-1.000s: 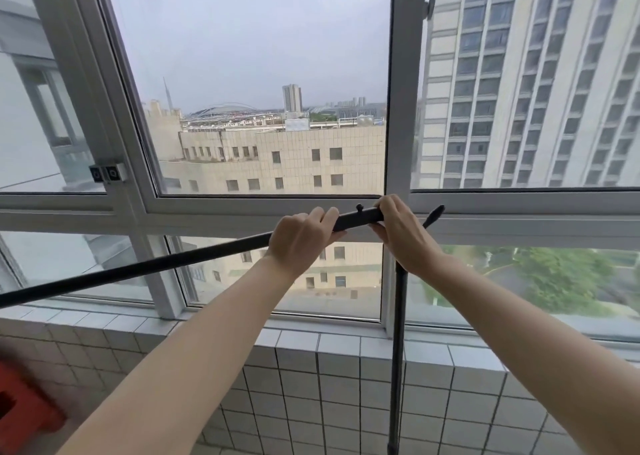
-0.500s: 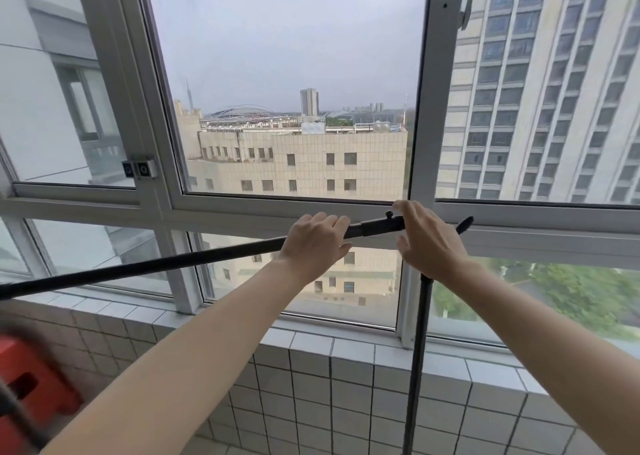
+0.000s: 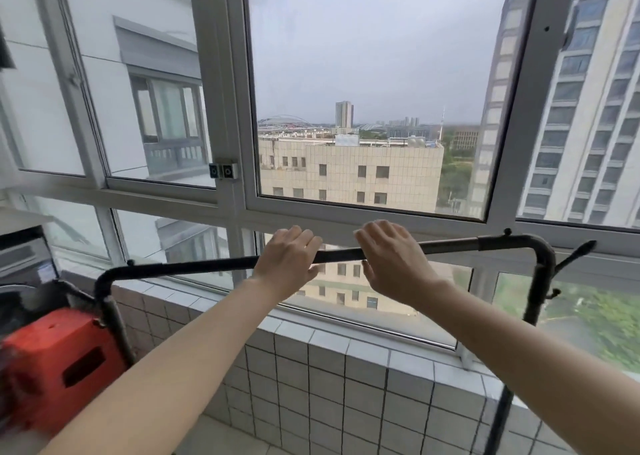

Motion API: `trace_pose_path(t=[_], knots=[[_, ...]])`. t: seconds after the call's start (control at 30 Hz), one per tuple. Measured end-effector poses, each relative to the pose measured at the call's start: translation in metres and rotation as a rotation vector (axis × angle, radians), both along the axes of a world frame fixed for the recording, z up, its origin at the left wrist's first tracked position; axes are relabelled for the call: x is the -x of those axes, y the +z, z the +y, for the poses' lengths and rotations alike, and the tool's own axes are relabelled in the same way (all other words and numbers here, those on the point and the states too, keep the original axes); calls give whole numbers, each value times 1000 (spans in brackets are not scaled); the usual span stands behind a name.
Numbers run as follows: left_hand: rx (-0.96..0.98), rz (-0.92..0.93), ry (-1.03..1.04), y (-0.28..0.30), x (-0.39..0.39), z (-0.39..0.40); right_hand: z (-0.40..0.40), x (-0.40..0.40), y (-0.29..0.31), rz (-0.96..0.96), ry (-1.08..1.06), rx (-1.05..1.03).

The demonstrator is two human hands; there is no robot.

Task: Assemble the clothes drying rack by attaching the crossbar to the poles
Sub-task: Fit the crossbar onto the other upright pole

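The black crossbar (image 3: pixel 207 266) runs across the view in front of the window, with a curved elbow at each end. Its left elbow goes down into the left pole (image 3: pixel 117 323). The right elbow joins the right pole (image 3: pixel 535 299), from which a short black hook arm (image 3: pixel 575 254) sticks out to the right. My left hand (image 3: pixel 287 262) is curled over the middle of the crossbar. My right hand (image 3: pixel 393 257) lies over the bar just beside it, fingers draped on top and thumb under.
A red plastic stool (image 3: pixel 59 361) stands low at the left beside the left pole. A dark appliance (image 3: pixel 20 264) sits behind it. The tiled low wall (image 3: pixel 346 368) and the window frame (image 3: pixel 228 108) lie directly behind the rack.
My right hand has left the bar's right end at the pole top and sits at mid-bar beside my left hand. The view has swung left, showing both elbows on poles.
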State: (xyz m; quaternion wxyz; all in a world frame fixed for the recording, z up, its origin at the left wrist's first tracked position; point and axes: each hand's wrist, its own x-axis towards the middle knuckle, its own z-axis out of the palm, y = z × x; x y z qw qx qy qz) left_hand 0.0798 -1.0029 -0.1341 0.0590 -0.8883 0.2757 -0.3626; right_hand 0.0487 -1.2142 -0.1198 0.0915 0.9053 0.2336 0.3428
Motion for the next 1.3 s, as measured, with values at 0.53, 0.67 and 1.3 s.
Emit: trace_pose_path(t=[0.53, 0.67, 1.3], knots=[[75, 131, 153, -32, 16, 287, 261, -19, -13, 156, 111, 7], [353, 304, 59, -46, 18, 309, 296, -21, -18, 158, 162, 3], [686, 173, -135, -59, -79, 276, 292, -97, -26, 44, 164, -39]])
